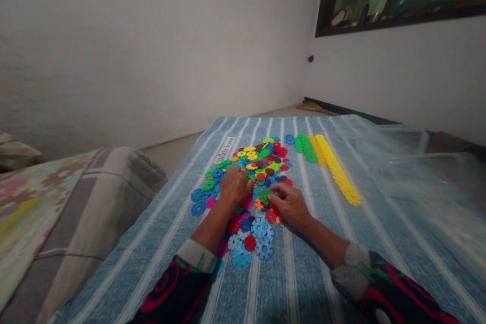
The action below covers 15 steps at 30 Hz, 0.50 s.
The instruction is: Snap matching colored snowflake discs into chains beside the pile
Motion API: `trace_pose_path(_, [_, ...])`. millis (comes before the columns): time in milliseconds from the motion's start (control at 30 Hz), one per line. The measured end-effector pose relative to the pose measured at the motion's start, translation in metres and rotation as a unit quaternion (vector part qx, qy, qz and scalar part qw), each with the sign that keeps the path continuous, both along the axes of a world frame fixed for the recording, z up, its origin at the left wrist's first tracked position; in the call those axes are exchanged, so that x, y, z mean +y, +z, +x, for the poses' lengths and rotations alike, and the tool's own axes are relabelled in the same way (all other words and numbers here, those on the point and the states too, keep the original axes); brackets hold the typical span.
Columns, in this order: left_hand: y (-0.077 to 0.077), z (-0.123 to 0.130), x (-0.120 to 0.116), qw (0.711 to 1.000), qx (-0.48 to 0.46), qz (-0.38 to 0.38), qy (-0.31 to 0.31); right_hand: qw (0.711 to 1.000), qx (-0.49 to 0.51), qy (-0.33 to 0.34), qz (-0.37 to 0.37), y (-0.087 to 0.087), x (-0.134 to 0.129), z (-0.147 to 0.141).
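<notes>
A heap of colourful notched plastic discs (pixel 261 228) is spread over the middle of the striped cloth. My left hand (pixel 235 185) is in the heap, back up, with its fingers curled down; whatever lies under them is hidden. At the heap's right side, my right hand (pixel 291 206) pinches a green notched disc (pixel 265 195) between thumb and fingers. Loose blue discs (pixel 198 208) lie left of my left hand. Red, orange and light blue discs surround both hands.
Right of the heap, overlapping discs form a long yellow row (pixel 337 169), with a shorter orange row (pixel 318 151) and green row (pixel 307 148) beside it. A lone blue disc (pixel 289 139) lies behind. Clear plastic containers (pixel 425 167) stand far right. A draped fabric (pixel 110 182) is at left.
</notes>
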<state>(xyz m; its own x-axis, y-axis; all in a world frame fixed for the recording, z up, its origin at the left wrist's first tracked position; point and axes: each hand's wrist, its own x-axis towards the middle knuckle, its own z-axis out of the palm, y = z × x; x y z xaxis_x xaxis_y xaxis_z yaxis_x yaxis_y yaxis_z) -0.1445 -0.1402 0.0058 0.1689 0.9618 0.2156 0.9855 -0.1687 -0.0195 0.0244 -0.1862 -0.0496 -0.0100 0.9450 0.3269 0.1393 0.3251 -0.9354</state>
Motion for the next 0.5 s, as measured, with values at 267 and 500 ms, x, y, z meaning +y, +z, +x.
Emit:
trace_pose_path(267, [0.01,0.007,0.013,0.998,0.009,-0.047,0.03,1.0,-0.014,-0.002,0.007,-0.001,0.001,0.002])
trace_pose_path(500, [0.003,-0.005,0.014,0.988,-0.149,-0.004,0.024,0.999,-0.032,-0.004,0.026,0.004,0.001,0.004])
